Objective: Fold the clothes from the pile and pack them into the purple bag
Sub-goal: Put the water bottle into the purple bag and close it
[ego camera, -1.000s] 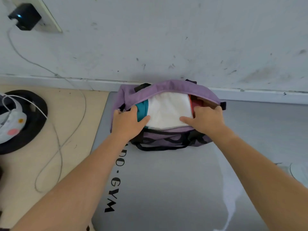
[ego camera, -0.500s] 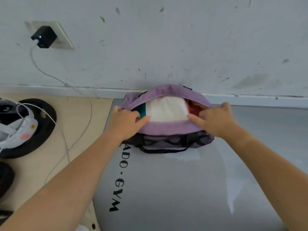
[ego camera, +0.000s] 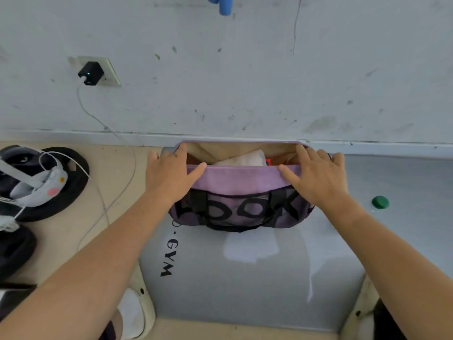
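Purple bag point(ego camera: 241, 179) tipped upright, between gripping hands point(ego camera: 171, 175)

A grey gym mat point(ego camera: 245, 285) carries the purple bag point(ego camera: 242, 190) and, perhaps, a green cap point(ego camera: 380, 201).

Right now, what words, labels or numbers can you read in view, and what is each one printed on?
"GYM" on the grey mat; the letters before it lie hidden under the purple bag.
"OOK" in big black letters on the purple bag's front; the hands cover both ends of the word.
Nothing else is readable.

Matt cloth purple bag point(ego camera: 242, 182) on smooth grey mat point(ego camera: 245, 285)
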Available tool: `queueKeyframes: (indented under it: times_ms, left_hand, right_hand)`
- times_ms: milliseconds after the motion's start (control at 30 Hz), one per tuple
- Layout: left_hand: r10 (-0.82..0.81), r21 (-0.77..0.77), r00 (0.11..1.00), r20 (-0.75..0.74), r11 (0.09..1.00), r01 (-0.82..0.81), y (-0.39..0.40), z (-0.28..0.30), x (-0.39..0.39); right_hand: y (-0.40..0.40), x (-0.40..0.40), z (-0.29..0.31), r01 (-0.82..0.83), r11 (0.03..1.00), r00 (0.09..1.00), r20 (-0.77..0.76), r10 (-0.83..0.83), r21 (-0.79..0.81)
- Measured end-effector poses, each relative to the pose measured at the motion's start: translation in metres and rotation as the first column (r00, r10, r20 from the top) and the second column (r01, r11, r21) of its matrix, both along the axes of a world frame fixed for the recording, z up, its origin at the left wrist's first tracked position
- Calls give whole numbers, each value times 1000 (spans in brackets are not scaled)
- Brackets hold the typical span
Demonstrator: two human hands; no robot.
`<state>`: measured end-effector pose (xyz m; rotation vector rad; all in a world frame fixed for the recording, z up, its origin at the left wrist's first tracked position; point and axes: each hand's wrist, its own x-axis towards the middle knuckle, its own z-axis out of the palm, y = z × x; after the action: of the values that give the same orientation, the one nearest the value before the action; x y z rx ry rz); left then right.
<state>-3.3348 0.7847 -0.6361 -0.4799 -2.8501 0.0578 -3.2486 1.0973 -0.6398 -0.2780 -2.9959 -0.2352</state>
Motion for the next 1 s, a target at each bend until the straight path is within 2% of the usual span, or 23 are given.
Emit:
queueKeyframes:
  times_ms: [133, 233, 333, 400, 467, 533, 600, 667, 733, 767, 867, 1000]
  left_hand:
    - [2, 7, 998, 60, 1000, -3, 12, 3, 49]
    - [17, 9, 983, 184, 1000, -19, 22, -15, 80]
    - [58, -35, 930, 362, 998, -49, 33, -41, 107]
    - [87, -85, 884, 459, 995, -54, 45, -51, 117]
    - [84, -117, 881, 466, 993, -32, 65, -50, 118]
    - [-7, -45, 928, 372, 999, 25, 97, -38, 115]
    - [-160, 187, 933, 322, 977, 103, 136, -29, 114]
    - [-309, 397, 861, 404, 907, 139, 180, -25, 116]
    - [-415, 503, 783, 464, 850, 152, 219, -32, 121]
    - [-444, 505, 774, 451, 842, 190, 238, -42, 123]
    - [-464, 360, 768, 441, 876, 322, 272, -71, 128]
    - [-396, 212, 698, 597, 917, 338, 288, -112, 129]
  right_hand:
    - [3, 56, 9, 43, 999, 999, -1, -43, 15]
    - [2, 91, 1, 86, 996, 993, 85, -84, -13]
    - [0, 122, -18, 134, 986, 969, 220, -110, -96]
    - [5, 135, -30, 173, 961, 955, 276, -110, -215]
    - [18, 138, -32, 208, 849, 967, 235, -102, -487]
    - [37, 141, -27, 218, 643, 971, 97, -219, -735]
    - [63, 146, -25, 257, 520, 886, -16, -463, -815]
    - [91, 152, -31, 314, 386, 749, -23, -662, -868]
    - [117, 156, -43, 352, 261, 656, 38, -754, -899]
    - [130, 156, -52, 364, 213, 647, 82, -758, -907]
    - [149, 142, -78, 321, 161, 748, 146, -647, -933]
    - [163, 119, -118, 300, 176, 827, 164, -537, -937]
